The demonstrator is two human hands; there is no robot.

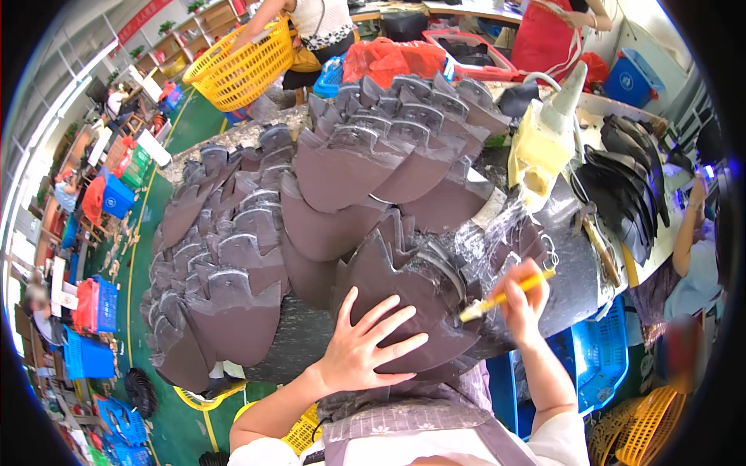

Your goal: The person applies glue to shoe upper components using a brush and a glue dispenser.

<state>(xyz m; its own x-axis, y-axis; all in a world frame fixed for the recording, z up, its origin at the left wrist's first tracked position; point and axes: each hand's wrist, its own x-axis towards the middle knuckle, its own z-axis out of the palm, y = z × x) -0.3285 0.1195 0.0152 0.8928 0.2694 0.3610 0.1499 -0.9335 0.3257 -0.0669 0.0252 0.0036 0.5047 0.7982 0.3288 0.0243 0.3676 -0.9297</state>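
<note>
My left hand (pixel 371 342) lies with its fingers spread on a dark brown, curved cut piece (pixel 404 299), probably a shoe upper, at the table's near edge. Closed around a yellow-handled brush (pixel 497 300), my right hand (pixel 522 299) is at that piece's right side. The brush's pale tip points left and meets the piece's edge. Overlapping stacks of similar brown pieces (pixel 342 175) cover the middle of the table, and more layered pieces (pixel 241 303) lie to the left. Beyond my right hand stands a yellow, residue-crusted container (pixel 536 151) with a pale cone-shaped top.
Black curved pieces (pixel 622 179) and a wooden-handled tool (pixel 602 250) lie at the right. Below the table's right edge are blue crates (pixel 598 365) and a yellow basket (pixel 653 427). Across the table, a person holds a yellow basket (pixel 241 66). Another person sits at the right.
</note>
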